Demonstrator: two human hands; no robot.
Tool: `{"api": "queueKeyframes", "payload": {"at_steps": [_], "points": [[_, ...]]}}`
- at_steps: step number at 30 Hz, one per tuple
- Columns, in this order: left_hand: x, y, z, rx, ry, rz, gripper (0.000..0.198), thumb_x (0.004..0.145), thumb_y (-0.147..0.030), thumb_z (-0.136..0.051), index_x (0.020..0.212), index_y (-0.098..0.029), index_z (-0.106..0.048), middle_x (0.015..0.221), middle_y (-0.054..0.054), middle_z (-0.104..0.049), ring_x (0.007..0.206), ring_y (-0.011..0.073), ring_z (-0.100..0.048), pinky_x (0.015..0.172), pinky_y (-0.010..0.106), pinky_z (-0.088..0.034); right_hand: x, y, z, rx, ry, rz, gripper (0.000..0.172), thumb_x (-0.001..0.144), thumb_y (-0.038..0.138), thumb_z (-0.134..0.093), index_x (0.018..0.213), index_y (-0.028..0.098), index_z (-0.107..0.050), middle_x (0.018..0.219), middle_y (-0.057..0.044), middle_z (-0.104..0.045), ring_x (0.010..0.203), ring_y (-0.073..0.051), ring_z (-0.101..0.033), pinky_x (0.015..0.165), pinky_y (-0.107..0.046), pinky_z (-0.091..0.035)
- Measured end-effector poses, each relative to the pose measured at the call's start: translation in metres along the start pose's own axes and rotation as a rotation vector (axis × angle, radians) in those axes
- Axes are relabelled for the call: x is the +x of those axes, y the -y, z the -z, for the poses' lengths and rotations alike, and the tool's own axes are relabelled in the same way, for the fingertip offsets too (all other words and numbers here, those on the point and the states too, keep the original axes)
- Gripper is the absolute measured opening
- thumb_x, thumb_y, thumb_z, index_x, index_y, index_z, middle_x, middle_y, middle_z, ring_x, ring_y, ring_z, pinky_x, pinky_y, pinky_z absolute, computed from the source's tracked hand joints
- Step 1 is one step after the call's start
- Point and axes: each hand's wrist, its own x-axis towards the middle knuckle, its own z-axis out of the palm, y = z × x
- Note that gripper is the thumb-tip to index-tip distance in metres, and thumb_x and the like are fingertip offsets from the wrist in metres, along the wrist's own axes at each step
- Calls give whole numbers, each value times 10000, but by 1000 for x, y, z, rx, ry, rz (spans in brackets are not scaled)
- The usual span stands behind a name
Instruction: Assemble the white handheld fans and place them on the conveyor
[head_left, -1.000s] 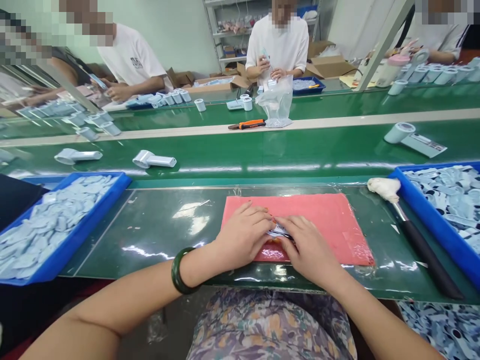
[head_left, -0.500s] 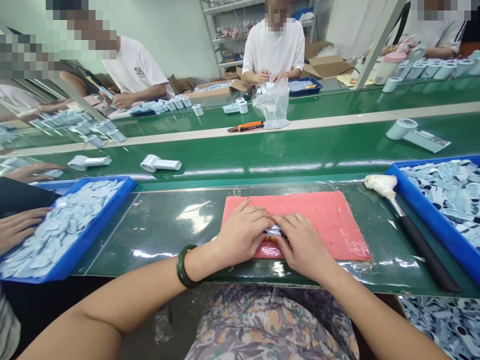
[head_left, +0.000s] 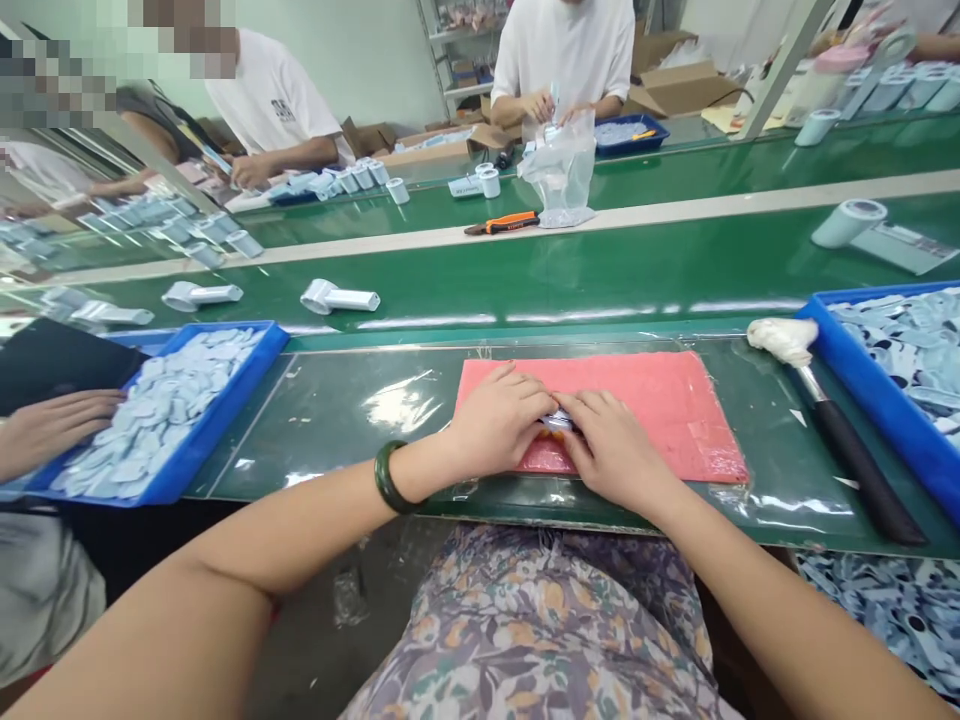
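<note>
Both my hands meet over a pink pad (head_left: pixel 660 410) on the green work surface. Between my fingers shows a small, shiny pale-blue plastic part (head_left: pixel 557 420), mostly covered, so its full shape is hidden. My left hand (head_left: pixel 504 420) has its fingers closed around the part's left end, and a green bangle (head_left: pixel 391 478) circles that wrist. From the other side, my right hand (head_left: pixel 616 445) grips the right end with thumb and fingers. A hammer (head_left: pixel 840 430) with a white-wrapped head and black handle lies to the right of the pad.
Blue trays of pale-blue pieces stand at left (head_left: pixel 225 415) and right (head_left: pixel 870 375). A co-worker's hand (head_left: pixel 64 430) rests at the left tray. On the green belt (head_left: pixel 600 270) beyond lie white handled parts (head_left: pixel 341 298) and orange-handled pliers (head_left: pixel 502 223). Other people work across it.
My view has tilted slightly, so the scene sits higher. Both my hands stay on the part over the pad. More handled parts show on the belt at left, and the co-worker's farther hand is out of sight.
</note>
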Motion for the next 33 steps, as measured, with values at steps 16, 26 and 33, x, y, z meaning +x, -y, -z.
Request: {"api": "queueKeyframes", "payload": {"at_steps": [16,26,33], "points": [[41,29,22,160,132,-80,135,857,-251,-708,971,-181,-683,1029,87,-648,1124,311,-534,1008,485,-416,-56,-43,35,-31,-280,-153,427,1042,358,-452,1447,230,-494,1435,-117,-566,1311,-298,-529,1083,-516,-467],[127,127,44,327,99,-242,152,803,-198,-691,938,-258,-722,975,47,-674,1084,303,-540,950,438,-400,-126,-95,106,-254,-438,-488,317,1029,332,-467,1267,196,-625,1177,-113,-670,1087,-269,-639,946,-436,-524],[193,201,25,593,-48,-11,534,958,7,-263,1164,-149,-731,1313,118,-618,1367,350,-385,1116,586,-283,-102,-161,157,-431,-488,-856,258,970,230,-554,1160,172,-718,1026,-113,-665,966,-284,-642,857,-421,-498]]}}
